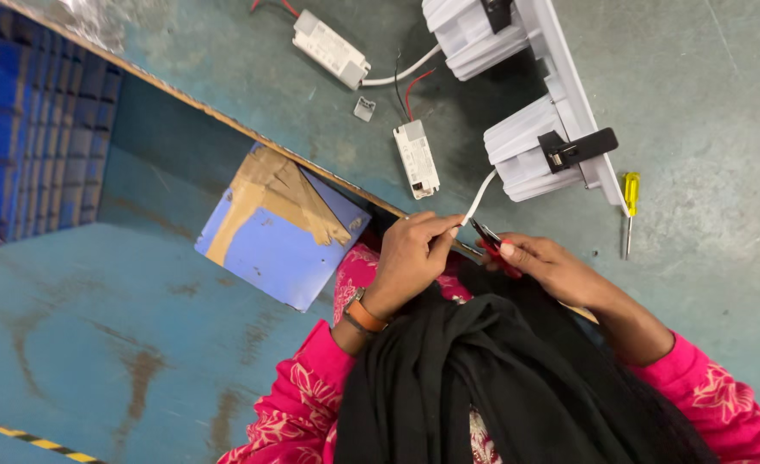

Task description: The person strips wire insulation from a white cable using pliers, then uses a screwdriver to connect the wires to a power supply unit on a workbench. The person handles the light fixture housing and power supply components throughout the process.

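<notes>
The top edge is cutting off the upper lamp housing (pixel 474 34) and the red wires (pixel 268 7) — their far ends are running out of view. The black scarf (pixel 500 378) is covering the person's lap and part of the bench (pixel 698 129) edge. The right hand (pixel 543 262) is hiding most of the red-handled tool (pixel 485 234) — its kind is staying unclear. The left edge is cropping the blue crates (pixel 27 129), and the small grey piece (pixel 364 108) is showing too small to identify.

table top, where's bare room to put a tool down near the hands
Bare grey table lies right of the white double light fixture, past the yellow-handled screwdriver. A smaller patch sits left of the small white driver box. It is crowded between fixture, boxes and wires, where both hands work.
</notes>
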